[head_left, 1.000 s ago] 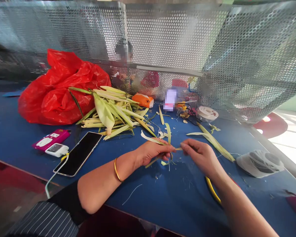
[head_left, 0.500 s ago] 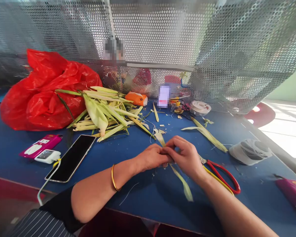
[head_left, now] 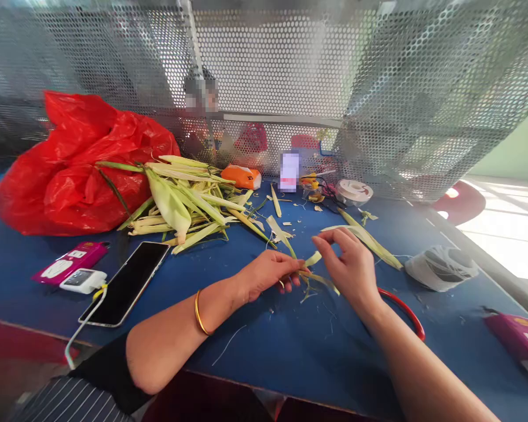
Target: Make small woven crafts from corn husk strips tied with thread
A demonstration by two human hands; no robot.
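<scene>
Several husk strips [head_left: 313,258] pinched in my left hand [head_left: 276,273], at 9 o'clock from my right hand [head_left: 348,261], which is curled, can't tell if it's gripping anything. Pile [head_left: 172,206]'s at 10 o'clock from the strips, spool [head_left: 440,271] at 3.

Pale green husk strips [head_left: 282,238] splay outward, apparently crossed where pinched

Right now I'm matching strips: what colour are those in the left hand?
The strips are pale yellowish green, best seen in the head view.
</scene>
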